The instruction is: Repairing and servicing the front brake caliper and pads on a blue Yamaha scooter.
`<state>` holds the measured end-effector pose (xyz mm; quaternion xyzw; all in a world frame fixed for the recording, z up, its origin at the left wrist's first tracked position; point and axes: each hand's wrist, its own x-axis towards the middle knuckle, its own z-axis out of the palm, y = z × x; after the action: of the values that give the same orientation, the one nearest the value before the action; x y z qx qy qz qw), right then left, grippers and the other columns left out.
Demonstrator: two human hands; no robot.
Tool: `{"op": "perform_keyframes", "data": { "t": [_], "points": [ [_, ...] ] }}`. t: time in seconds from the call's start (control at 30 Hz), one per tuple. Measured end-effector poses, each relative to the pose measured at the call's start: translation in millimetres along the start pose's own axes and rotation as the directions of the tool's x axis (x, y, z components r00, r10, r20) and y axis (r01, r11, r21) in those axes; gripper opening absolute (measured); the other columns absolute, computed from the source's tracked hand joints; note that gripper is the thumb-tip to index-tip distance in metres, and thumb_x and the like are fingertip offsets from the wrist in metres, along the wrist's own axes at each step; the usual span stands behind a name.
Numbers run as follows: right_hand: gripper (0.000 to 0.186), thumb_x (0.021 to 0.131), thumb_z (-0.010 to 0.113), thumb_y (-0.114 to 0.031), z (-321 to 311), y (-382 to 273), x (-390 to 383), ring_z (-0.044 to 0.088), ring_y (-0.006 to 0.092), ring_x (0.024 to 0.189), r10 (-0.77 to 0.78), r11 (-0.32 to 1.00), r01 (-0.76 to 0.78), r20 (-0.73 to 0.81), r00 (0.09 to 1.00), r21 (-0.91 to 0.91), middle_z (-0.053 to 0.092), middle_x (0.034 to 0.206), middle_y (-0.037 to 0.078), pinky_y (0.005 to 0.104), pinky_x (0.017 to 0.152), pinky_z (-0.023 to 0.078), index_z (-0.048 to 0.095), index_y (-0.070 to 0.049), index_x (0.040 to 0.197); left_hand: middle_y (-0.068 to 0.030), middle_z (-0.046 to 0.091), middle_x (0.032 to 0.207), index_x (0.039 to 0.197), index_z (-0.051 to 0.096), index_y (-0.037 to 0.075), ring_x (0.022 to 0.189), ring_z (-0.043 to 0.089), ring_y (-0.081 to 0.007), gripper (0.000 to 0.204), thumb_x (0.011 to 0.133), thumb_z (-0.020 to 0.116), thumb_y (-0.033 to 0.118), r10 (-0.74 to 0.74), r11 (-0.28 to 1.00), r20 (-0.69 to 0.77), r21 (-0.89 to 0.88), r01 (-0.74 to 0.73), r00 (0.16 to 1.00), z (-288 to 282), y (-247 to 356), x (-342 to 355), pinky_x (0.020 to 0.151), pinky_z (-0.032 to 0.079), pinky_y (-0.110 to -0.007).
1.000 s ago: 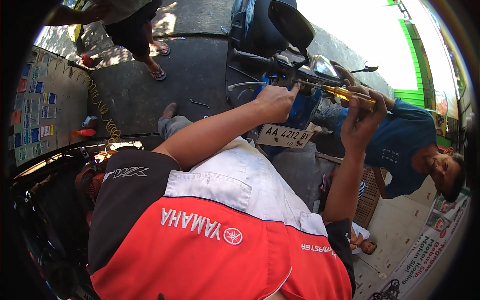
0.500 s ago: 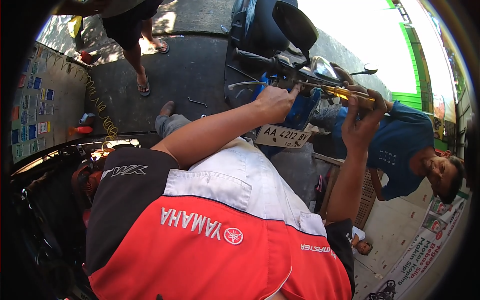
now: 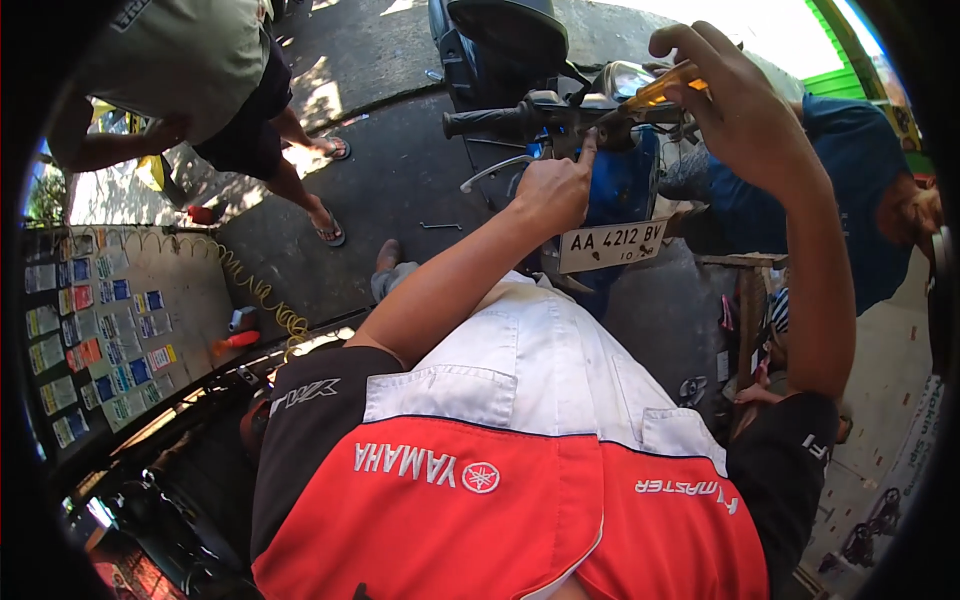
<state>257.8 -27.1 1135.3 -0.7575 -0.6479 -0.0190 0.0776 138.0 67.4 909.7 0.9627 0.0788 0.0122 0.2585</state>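
A screwdriver with a translucent amber handle [image 3: 660,92] is in my right hand [image 3: 745,115], pinched near its end, with some fingers raised away from it. Its tip points down-left at the handlebar area of a blue motorcycle [image 3: 610,185]. My left hand [image 3: 555,190] reaches the same spot. Its index finger is stretched against the dark parts beside the grip [image 3: 480,122], and its other fingers are curled. Whether anything lies under those fingers is hidden. A brake or clutch lever [image 3: 495,175] sticks out left of my left hand. A white number plate [image 3: 612,245] sits below the hands.
A person in a blue shirt [image 3: 860,190] is close on the right. Another person in a light shirt [image 3: 185,70] stands at the upper left. A thin metal tool [image 3: 441,226] lies on the floor. A coiled yellow hose [image 3: 262,290] hangs by a panel of small packets [image 3: 110,330].
My right hand has risen, and its fingers have lifted partly off the screwdriver handle. My left hand stays at the handlebar. The whole view has shifted, and the light-shirted person shows more.
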Motion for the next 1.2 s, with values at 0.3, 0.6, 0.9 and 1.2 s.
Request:
{"op": "perform_keyframes", "data": {
  "t": [0.3,0.6,0.9,1.2],
  "points": [
    [0.037,0.096,0.069,-0.027,-13,-15,2,0.068,0.0392,0.099,0.137,0.968,-0.117,0.073,0.988,-0.223,0.064,0.113,0.018,0.0493,0.083,0.054,0.056,-0.006,0.124,-0.023,0.074,0.089,0.16,0.027,0.002,0.077,0.074,-0.0359,0.095,0.08,0.072,0.029,-0.087,0.994,0.077,0.073,0.081,0.993,-6,8,2,0.072,0.06,-0.043],
    [0.04,0.094,0.07,-0.027,-12,-15,-7,0.067,0.039,0.105,0.242,0.937,-0.221,0.048,0.969,-0.27,0.065,0.116,0.018,0.047,0.082,0.055,0.054,-0.006,0.124,-0.0103,0.078,0.095,0.108,0.078,0.008,0.083,0.077,-0.019,0.021,0.088,0.076,0.013,-0.109,0.849,-0.583,-0.476,-0.23,0.805,-37,-22,7,0.075,0.059,-0.03],
    [0.036,0.092,0.07,-0.021,-20,-31,-12,0.069,0.0372,0.1,0.153,0.981,-0.153,-0.01,0.988,-0.117,0.067,0.104,0.02,0.0465,0.086,0.053,0.057,-0.006,0.121,-0.0068,0.079,0.091,0.102,0.08,0.01,0.081,0.077,-0.0182,0.023,0.082,0.084,0.02,0.1,0.893,-0.553,-0.316,-0.32,0.827,-43,-19,40,0.074,0.058,-0.031],
    [0.027,0.094,0.066,-0.024,-22,-10,4,0.069,0.0355,0.098,0.212,0.965,-0.179,0.165,0.963,-0.191,0.063,0.101,0.015,0.0453,0.084,0.054,0.064,-0.003,0.111,-0.0071,0.078,0.089,0.101,0.079,0.008,0.079,0.076,-0.0195,0.016,0.087,0.078,0.015,0.118,0.852,-0.543,-0.374,-0.365,0.832,-42,-16,42,0.072,0.058,-0.033]
  ]
}}
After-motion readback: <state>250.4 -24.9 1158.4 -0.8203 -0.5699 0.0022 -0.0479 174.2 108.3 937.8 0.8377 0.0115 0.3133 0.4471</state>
